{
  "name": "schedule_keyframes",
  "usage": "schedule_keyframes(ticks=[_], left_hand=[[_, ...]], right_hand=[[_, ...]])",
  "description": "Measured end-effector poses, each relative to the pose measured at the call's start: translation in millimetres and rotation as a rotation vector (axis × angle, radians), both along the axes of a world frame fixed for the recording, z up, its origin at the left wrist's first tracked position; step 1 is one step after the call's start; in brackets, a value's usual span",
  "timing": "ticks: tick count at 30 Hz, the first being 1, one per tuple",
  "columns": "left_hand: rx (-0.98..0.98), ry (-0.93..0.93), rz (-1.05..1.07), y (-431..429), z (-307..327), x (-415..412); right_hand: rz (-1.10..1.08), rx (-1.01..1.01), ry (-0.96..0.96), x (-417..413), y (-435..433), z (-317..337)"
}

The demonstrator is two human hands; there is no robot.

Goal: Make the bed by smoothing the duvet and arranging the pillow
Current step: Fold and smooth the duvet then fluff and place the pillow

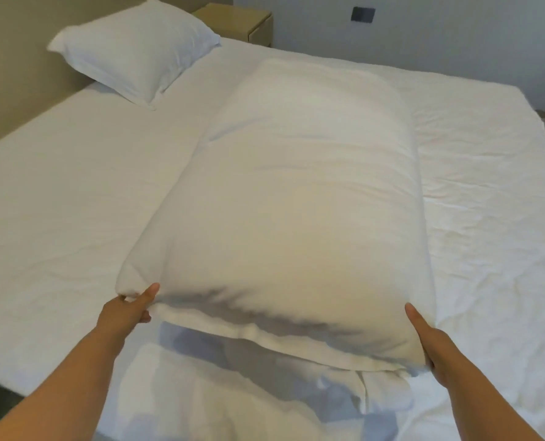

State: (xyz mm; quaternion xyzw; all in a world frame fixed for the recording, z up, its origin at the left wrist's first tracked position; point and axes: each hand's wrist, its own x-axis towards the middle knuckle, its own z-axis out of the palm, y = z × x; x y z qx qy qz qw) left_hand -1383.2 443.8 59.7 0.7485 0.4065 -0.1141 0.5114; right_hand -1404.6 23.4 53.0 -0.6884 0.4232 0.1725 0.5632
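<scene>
Gripping pillow (296,218) by its two near corners, near end raised over bed (74,202), length stretching away towards the far side. Left hand (131,308) pinching the left corner, thumb on top, fingers curled underneath. Right hand (432,342) clasping the right corner, thumb flat along the side, fingers hidden beneath. Under the raised end, rumpled bedding (233,393). Far left, propped against headboard (10,58), second pillow (137,49); beyond it, nightstand (242,22).

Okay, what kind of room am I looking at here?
Most likely a bedroom, perhaps a hotel room: a wide bed in white sheets, a white pillow at the headboard, a bedside cabinet in the far corner, and a second pillow held by the left hand and right hand.
</scene>
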Motion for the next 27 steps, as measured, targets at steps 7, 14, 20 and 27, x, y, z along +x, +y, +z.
schedule_keyframes(ticks=[7,14,20,27], left_hand=[[-0.358,-0.154,0.169,-1.9,-9.7,-0.5],[-0.313,-0.219,0.35,19.1,-6.9,37.1],[-0.362,-0.375,0.203,66.3,2.5,7.8],[-0.279,-0.296,0.04,107.5,8.9,-26.9]], right_hand=[[-0.103,-0.074,-0.08,-1.1,19.6,3.8],[-0.188,-0.16,-0.185,-9.0,68.9,18.4],[-0.222,-0.187,-0.235,-57.9,104.7,45.2],[-0.265,-0.156,-0.069,-135.3,140.8,11.2]])
